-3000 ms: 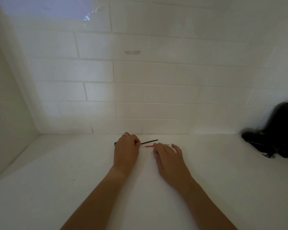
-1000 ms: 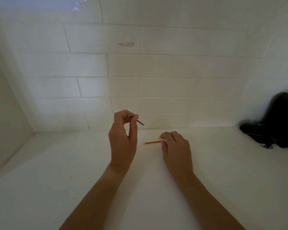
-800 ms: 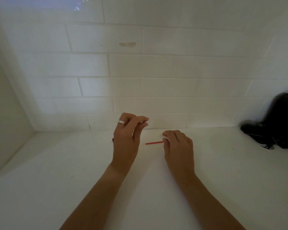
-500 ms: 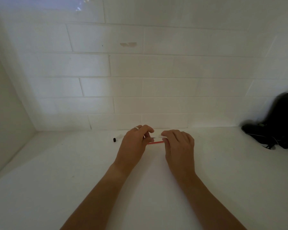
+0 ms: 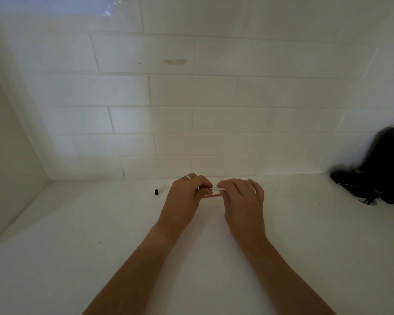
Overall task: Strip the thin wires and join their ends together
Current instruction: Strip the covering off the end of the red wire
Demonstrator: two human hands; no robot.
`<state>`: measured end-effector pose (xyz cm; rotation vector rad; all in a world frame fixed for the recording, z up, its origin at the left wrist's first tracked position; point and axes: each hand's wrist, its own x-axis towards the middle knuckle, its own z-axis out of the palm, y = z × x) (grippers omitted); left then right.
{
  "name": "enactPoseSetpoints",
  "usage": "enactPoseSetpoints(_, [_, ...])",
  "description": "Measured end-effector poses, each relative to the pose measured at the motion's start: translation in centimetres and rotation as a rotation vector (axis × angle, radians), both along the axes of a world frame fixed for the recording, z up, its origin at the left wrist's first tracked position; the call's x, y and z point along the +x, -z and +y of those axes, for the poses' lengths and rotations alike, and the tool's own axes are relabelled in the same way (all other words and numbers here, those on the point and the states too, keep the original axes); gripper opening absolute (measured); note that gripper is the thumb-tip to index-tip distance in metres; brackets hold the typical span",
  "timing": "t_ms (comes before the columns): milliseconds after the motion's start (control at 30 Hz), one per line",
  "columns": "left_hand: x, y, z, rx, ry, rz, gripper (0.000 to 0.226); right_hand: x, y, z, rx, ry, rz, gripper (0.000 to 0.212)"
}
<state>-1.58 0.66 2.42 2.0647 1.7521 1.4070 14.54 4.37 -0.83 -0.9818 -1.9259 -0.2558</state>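
Both hands meet just above the white worktop point(image 5: 77, 235), near the tiled wall. The left hand point(image 5: 184, 196) and the right hand point(image 5: 241, 198) each pinch narrow on one end of the red wire point(image 5: 211, 195), whose long axis runs left to right between the fingers point(image 5: 221, 185). Whether the black wire sits inside the left pinch, I cannot tell. A small black-tipped piece point(image 5: 160, 190) lies apart to the left.
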Motion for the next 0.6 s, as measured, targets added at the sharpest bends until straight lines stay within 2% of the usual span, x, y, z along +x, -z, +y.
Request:
enactPoseSetpoints(167, [0.16,0.14,0.00,0.006,0.052,0.025,0.007,-0.01,0.13,0.17,-0.019,-0.028,-0.029,0.016])
enactPoseSetpoints(300, [0.24,0.48,0.02,0.004,0.085,0.106,0.023,0.20,0.23,0.24,-0.045,-0.009,-0.010,0.015])
enactPoseSetpoints(600, [-0.45,0.60,0.24,-0.012,-0.105,0.148,0.013,0.00,0.32,0.28,-0.043,-0.049,-0.030,0.013])
